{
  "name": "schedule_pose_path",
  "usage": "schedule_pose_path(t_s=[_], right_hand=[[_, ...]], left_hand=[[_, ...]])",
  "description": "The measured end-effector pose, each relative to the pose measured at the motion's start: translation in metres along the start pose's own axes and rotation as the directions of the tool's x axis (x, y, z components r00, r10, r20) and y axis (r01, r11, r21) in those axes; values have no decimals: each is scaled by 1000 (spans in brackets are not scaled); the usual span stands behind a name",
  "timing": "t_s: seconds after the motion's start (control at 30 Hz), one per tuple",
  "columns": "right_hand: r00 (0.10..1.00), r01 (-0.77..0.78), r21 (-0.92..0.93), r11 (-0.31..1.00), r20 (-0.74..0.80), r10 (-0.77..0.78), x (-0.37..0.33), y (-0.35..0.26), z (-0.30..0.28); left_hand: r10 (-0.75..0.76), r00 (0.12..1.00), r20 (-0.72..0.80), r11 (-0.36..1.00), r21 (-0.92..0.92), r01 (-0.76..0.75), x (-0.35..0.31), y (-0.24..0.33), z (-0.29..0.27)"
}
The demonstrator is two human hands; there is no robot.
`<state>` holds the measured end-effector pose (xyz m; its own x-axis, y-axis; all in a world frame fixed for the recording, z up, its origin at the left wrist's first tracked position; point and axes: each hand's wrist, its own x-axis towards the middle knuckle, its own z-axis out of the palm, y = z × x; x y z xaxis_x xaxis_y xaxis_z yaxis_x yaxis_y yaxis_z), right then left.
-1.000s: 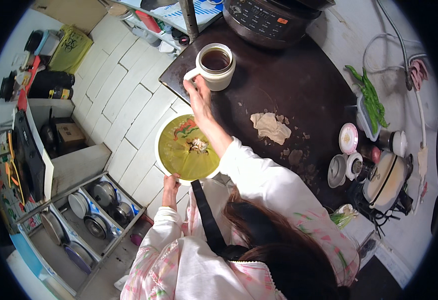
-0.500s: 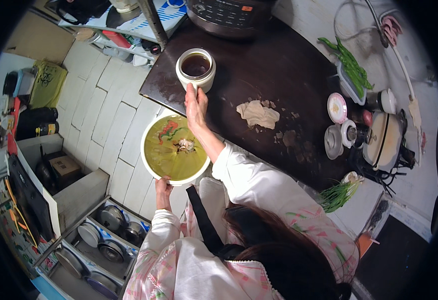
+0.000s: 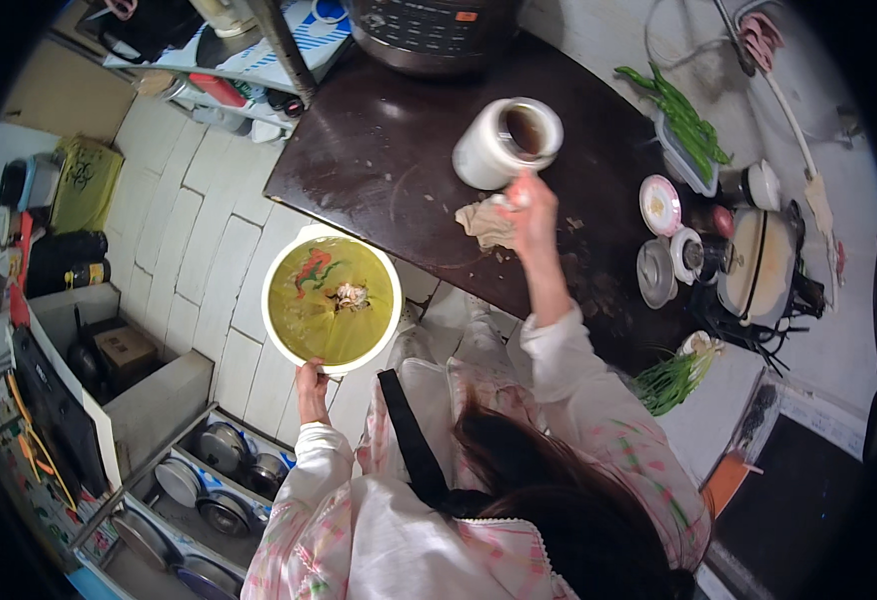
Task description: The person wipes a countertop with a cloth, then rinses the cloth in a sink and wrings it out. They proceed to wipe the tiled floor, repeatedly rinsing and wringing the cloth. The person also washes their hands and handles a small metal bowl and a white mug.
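A: Which way does the cup [image 3: 489, 153] in your right hand [image 3: 536, 218] point?

B: You hold it over the dark counter [image 3: 384, 130], tilted: mouth turned toward your right, base toward your left, the long axis slanting between them. The handle faces you. Whether the base touches the counter, you cannot tell from this view.

A: How do your fingers stand?

B: On the right they are closed around the handle, though blur hides their exact placing. Your left hand [image 3: 311, 390] pinches the near rim of the bin [image 3: 397, 290].

A: What materials and shapes do you note?

B: The cup is a smooth white cylinder holding dark brown liquid [image 3: 524, 130]. The bin is round and white-rimmed; its liner [image 3: 349, 338] is yellow, translucent and creased, with small scraps [image 3: 351, 295] near the middle. A crumpled beige sheet [image 3: 487, 222] lies just beside your right hand, with flakes near it.

A: Where are the edges and the open room?

B: The counter's near edge runs obliquely between cup and bin, the bin just beside it. Bare counter lies left of the cup and behind it, up to the dark cooker [image 3: 429, 42]. Left of the bin, pale floor tiles [image 3: 194, 250] lie open.
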<state>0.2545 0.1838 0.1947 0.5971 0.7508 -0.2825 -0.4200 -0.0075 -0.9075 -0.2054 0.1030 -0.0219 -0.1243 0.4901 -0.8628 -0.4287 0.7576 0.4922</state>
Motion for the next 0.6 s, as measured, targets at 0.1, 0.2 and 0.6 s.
schedule_pose_path(t_s=[0.1,0.2,0.6], right_hand=[[999,19,24,1000,-29,-18,13,-21,-51],[990,33,-113,993,-136,-48,23,-35,-94],[966,85,127,988,-254,-50,49,-45,-178]], left_hand=[[-4,1000,-28,999,47,5,1,1,-3],[-1,998,-58,999,43,4,0,1,-1],[64,993,-98,998,24,-62,-4,20,19]])
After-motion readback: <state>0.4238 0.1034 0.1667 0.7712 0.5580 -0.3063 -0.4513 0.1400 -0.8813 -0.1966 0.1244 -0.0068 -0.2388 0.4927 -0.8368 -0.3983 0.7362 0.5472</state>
